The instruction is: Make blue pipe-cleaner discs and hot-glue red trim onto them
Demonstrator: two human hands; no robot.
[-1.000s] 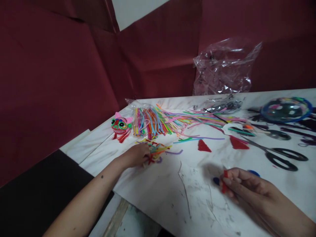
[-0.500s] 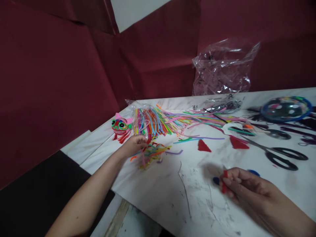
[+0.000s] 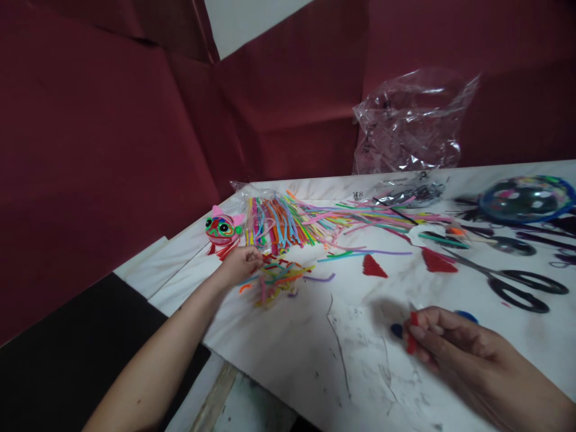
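My left hand point(image 3: 240, 266) is closed, thumb and fingers pressed together at the left edge of a pile of short pipe cleaner offcuts point(image 3: 283, 276). Whatever it may pinch is too small to make out. Over the paper at the right, my right hand point(image 3: 454, 345) pinches a short red piece of pipe cleaner point(image 3: 413, 333) between thumb and fingers. Just behind my left hand sits a pink and red animal head point(image 3: 220, 227) with black eyes and green parts. Two red fuzzy pieces point(image 3: 374, 267), roughly triangular, lie between the hands and the back of the table.
Long coloured pipe cleaners point(image 3: 288, 222) spread from a clear bag. Black-handled scissors point(image 3: 517, 288) lie at the right, with a clear bowl-like container point(image 3: 526, 198) behind them. A crumpled plastic bag point(image 3: 407, 126) stands against the dark red backing. Marked white paper point(image 3: 364, 354) lies in front.
My left hand has shifted slightly left, away from the offcuts. The right hand keeps its pinch on the red piece. The whole view has moved a little.
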